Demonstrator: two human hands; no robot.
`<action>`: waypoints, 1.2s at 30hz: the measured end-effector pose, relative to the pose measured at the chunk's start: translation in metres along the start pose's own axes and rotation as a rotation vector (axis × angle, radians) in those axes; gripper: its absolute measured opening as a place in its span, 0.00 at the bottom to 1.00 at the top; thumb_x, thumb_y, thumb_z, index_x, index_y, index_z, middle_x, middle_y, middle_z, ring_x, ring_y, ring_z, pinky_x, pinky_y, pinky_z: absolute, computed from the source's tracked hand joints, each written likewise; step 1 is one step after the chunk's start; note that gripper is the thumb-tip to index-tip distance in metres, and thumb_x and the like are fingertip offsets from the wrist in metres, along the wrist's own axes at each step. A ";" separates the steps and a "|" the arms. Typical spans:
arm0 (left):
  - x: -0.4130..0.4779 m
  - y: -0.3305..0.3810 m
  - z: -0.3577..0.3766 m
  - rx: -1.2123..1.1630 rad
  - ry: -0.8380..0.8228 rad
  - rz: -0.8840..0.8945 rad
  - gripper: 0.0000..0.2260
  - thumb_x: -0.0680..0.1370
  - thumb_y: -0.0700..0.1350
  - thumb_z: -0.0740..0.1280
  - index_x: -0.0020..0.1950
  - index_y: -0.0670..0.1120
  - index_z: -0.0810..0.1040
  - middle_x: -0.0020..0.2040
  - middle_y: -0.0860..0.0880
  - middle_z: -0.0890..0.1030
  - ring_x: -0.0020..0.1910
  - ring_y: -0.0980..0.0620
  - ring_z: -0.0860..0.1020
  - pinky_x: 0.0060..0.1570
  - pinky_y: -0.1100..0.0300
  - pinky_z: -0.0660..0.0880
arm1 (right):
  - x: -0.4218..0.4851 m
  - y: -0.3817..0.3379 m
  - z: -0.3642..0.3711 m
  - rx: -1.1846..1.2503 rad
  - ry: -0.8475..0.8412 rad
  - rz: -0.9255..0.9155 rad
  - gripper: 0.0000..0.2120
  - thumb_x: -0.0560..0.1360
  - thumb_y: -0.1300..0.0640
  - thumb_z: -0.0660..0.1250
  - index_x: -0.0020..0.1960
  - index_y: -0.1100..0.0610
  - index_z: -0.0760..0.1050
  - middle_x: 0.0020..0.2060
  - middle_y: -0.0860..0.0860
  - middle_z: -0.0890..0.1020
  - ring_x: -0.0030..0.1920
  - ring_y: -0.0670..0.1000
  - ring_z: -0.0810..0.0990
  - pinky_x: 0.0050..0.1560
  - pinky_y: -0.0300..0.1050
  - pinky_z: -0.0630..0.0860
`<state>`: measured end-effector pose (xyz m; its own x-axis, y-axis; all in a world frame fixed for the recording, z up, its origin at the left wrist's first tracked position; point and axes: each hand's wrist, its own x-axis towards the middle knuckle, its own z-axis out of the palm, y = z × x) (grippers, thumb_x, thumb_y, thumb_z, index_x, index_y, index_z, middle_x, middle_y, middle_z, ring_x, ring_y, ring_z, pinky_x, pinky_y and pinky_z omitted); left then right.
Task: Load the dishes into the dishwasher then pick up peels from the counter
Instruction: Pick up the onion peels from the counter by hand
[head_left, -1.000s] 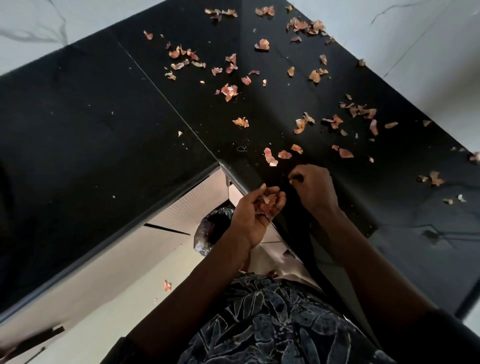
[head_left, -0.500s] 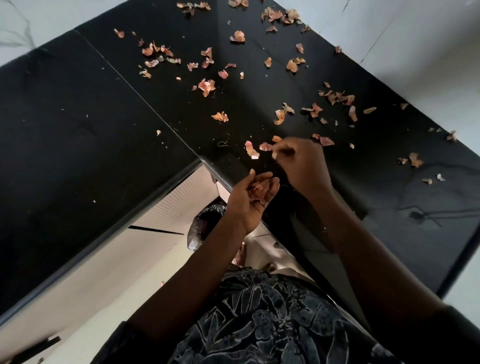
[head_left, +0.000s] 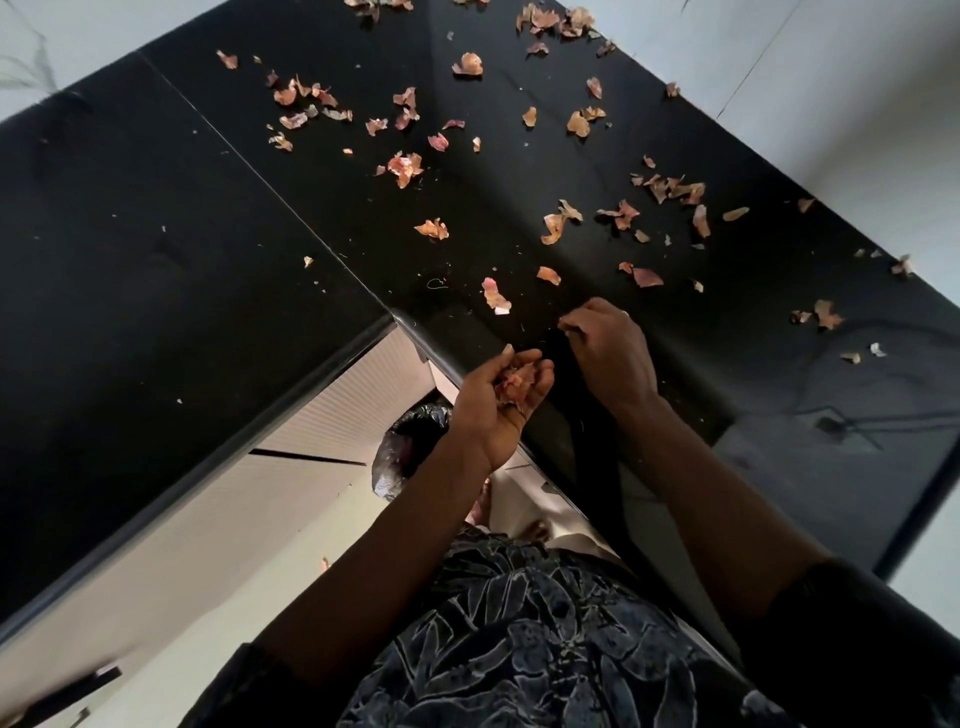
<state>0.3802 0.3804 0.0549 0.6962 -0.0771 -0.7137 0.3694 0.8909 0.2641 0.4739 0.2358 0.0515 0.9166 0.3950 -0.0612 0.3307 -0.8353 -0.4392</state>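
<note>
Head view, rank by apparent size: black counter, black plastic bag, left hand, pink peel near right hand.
1. counter
2. left hand and black plastic bag: alike; hand is nearer, so unranked
3. pink peel

White veined wall (head_left: 831, 78) behind – pale cabinet fronts (head_left: 353, 395), pale floor (head_left: 306, 540) below.

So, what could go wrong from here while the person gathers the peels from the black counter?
1. The left hand cups the gathered peels loosely, right at the edge of the counter. A tilt could spill them onto the floor, where one fallen peel lies.
2. The right hand seems to pinch single pieces. Many scattered peels remain, so small scraps may be missed.
</note>
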 end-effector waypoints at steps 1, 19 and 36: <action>0.001 0.000 0.001 0.001 0.002 -0.004 0.14 0.84 0.44 0.63 0.50 0.34 0.81 0.44 0.39 0.84 0.46 0.46 0.84 0.46 0.58 0.83 | -0.005 0.005 -0.002 0.025 0.030 0.031 0.10 0.82 0.59 0.62 0.58 0.55 0.81 0.55 0.52 0.80 0.51 0.48 0.79 0.53 0.47 0.79; 0.005 0.005 0.008 -0.004 -0.015 -0.026 0.16 0.85 0.48 0.61 0.50 0.37 0.81 0.45 0.41 0.84 0.45 0.47 0.84 0.47 0.57 0.83 | -0.014 -0.057 -0.044 0.175 0.016 -0.076 0.11 0.80 0.56 0.67 0.62 0.54 0.79 0.56 0.49 0.83 0.53 0.42 0.81 0.56 0.42 0.79; 0.006 0.010 -0.003 0.033 -0.027 -0.041 0.09 0.82 0.40 0.64 0.48 0.37 0.80 0.44 0.39 0.84 0.45 0.46 0.84 0.48 0.58 0.83 | 0.014 -0.014 -0.021 0.076 0.140 0.076 0.07 0.79 0.62 0.67 0.53 0.54 0.82 0.51 0.50 0.83 0.50 0.44 0.80 0.55 0.43 0.78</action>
<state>0.3858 0.3905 0.0515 0.6966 -0.1256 -0.7064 0.4177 0.8715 0.2570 0.4873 0.2449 0.0755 0.9623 0.2708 0.0264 0.2466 -0.8271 -0.5050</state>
